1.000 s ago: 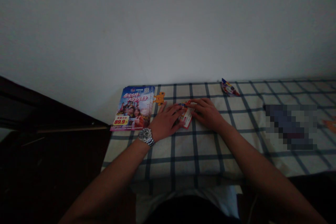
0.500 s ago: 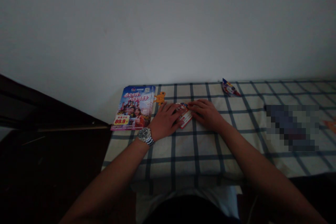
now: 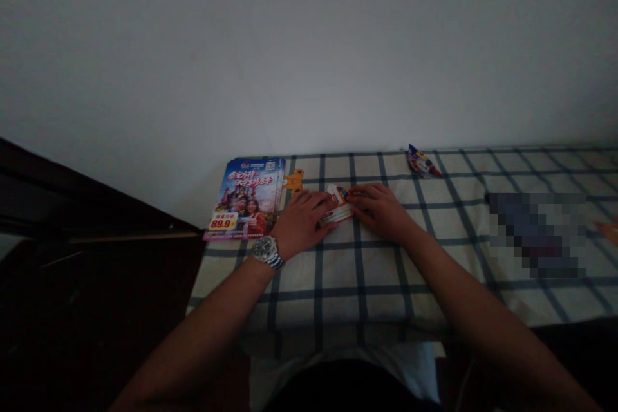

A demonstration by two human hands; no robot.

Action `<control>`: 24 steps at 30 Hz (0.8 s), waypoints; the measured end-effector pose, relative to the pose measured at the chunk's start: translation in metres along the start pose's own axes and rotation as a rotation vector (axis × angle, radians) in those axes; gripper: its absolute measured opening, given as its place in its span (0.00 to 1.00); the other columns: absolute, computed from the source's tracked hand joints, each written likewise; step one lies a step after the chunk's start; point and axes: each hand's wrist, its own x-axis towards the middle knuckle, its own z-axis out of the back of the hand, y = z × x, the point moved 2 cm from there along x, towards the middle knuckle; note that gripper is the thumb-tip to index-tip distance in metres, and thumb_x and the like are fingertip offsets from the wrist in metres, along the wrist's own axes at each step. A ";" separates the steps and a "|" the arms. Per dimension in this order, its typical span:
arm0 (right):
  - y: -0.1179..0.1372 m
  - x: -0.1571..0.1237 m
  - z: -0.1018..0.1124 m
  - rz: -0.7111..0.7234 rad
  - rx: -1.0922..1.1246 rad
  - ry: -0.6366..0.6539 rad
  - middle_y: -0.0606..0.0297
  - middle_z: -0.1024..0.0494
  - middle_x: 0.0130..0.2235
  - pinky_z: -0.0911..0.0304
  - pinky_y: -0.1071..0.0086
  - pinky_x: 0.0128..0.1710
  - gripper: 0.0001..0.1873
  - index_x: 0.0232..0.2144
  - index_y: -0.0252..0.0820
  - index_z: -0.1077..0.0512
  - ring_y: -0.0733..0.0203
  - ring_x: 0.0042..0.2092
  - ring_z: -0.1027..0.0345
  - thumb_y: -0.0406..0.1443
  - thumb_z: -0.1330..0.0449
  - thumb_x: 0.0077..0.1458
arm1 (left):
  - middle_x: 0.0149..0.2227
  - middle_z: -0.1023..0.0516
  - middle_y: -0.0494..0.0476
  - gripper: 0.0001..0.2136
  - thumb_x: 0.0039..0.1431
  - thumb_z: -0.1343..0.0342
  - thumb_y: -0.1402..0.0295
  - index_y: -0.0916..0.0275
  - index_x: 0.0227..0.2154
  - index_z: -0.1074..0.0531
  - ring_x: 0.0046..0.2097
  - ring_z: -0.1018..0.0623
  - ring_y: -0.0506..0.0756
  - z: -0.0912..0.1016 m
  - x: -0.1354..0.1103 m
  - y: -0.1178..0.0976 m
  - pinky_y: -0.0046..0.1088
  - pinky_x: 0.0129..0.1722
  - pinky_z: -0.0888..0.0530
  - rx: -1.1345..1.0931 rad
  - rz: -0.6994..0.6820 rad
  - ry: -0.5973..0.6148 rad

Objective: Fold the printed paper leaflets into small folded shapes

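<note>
Between my hands lies a small folded flyer (image 3: pixel 342 214), white with red and blue print, flat on the checked tablecloth (image 3: pixel 338 270). My left hand (image 3: pixel 305 219), with a metal watch (image 3: pixel 266 250) on its wrist, grips the flyer's left side, thumb at the near edge and fingers over the top. At the flyer's right edge, my right hand (image 3: pixel 379 206) has its thumb and fingers closed on the paper. Parts of the flyer are hidden under my fingers. A stack of printed flyers (image 3: pixel 245 199) rests just left of my left hand.
A folded paper piece (image 3: pixel 423 163) stands near the wall at the back right. A dark blurred-out object (image 3: pixel 535 235) lies on the right. An orange bear print (image 3: pixel 294 180) shows beside the stack. The white wall (image 3: pixel 309 58) borders the table's far edge.
The flyer between my hands has turned and its shape has changed: a white flap now shows at the top and a wider strip at the near edge. My hands have barely shifted.
</note>
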 end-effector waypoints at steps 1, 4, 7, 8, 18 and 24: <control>0.001 0.000 0.000 0.014 0.020 0.001 0.57 0.23 0.56 0.34 0.48 0.57 0.13 0.50 0.48 0.21 0.47 0.55 0.31 0.37 0.39 0.64 | 0.61 0.29 0.58 0.20 0.67 0.44 0.56 0.54 0.60 0.30 0.61 0.30 0.62 -0.001 0.000 0.001 0.49 0.66 0.38 -0.003 -0.003 -0.003; 0.002 0.001 0.000 0.045 0.086 0.015 0.56 0.22 0.55 0.32 0.50 0.57 0.12 0.49 0.45 0.22 0.49 0.55 0.29 0.36 0.41 0.65 | 0.62 0.29 0.57 0.21 0.67 0.43 0.57 0.55 0.60 0.31 0.63 0.31 0.62 -0.003 0.000 0.003 0.49 0.67 0.40 -0.012 -0.013 -0.003; 0.001 0.000 -0.001 0.052 0.130 0.029 0.57 0.21 0.55 0.32 0.51 0.57 0.13 0.50 0.46 0.22 0.50 0.56 0.29 0.36 0.40 0.65 | 0.62 0.29 0.58 0.20 0.68 0.44 0.58 0.55 0.59 0.30 0.62 0.30 0.61 -0.004 0.001 0.004 0.47 0.65 0.37 -0.029 -0.026 -0.003; 0.000 0.000 -0.001 0.054 0.136 0.032 0.57 0.21 0.55 0.32 0.51 0.57 0.13 0.51 0.46 0.23 0.50 0.56 0.29 0.36 0.40 0.65 | 0.62 0.29 0.58 0.19 0.68 0.44 0.58 0.56 0.59 0.30 0.62 0.30 0.61 -0.004 0.001 0.004 0.46 0.65 0.36 -0.034 -0.029 -0.005; 0.002 0.000 0.000 0.076 0.148 0.044 0.55 0.23 0.56 0.33 0.50 0.57 0.17 0.54 0.47 0.24 0.48 0.56 0.30 0.40 0.37 0.63 | 0.60 0.27 0.58 0.17 0.70 0.47 0.63 0.57 0.58 0.28 0.60 0.29 0.61 -0.003 0.002 0.004 0.46 0.62 0.33 -0.038 -0.042 -0.030; 0.000 -0.001 -0.002 0.089 0.121 0.046 0.55 0.23 0.55 0.33 0.50 0.57 0.14 0.51 0.46 0.23 0.48 0.55 0.30 0.38 0.37 0.63 | 0.58 0.25 0.58 0.14 0.71 0.50 0.65 0.58 0.55 0.26 0.58 0.27 0.60 -0.003 0.002 0.004 0.45 0.60 0.31 -0.058 -0.054 -0.064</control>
